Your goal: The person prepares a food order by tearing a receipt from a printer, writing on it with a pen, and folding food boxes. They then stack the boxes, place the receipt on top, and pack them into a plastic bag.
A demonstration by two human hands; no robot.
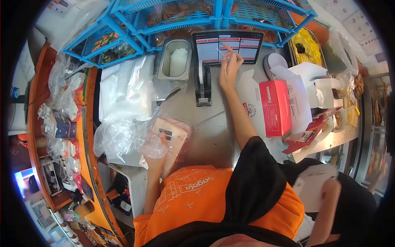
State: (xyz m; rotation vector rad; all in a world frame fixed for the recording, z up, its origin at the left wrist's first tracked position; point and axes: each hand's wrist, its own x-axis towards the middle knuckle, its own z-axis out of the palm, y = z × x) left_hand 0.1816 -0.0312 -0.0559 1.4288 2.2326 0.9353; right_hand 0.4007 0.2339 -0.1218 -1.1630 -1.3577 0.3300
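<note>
My right hand (230,68) reaches over a tablet (249,55), with a fingertip on or just above its lit screen and the other fingers loosely bent. Nothing is held in it. My left hand (157,158) is low on the left, closed around crumpled clear plastic (152,147) that covers part of the fingers. Under and beside it lies a wrapped pack of paper (175,133). A black tape dispenser (203,88) stands in front of the tablet. Left of that is a metal container (173,70) with white contents.
Plastic bags (127,92) lie stacked on the left. Blue baskets (177,24) line the back. A red box (275,109) and opened white cartons (325,90) stand on the right, near a tray of yellow food (306,49). Another person's hand (330,191) holds a white carton (312,185).
</note>
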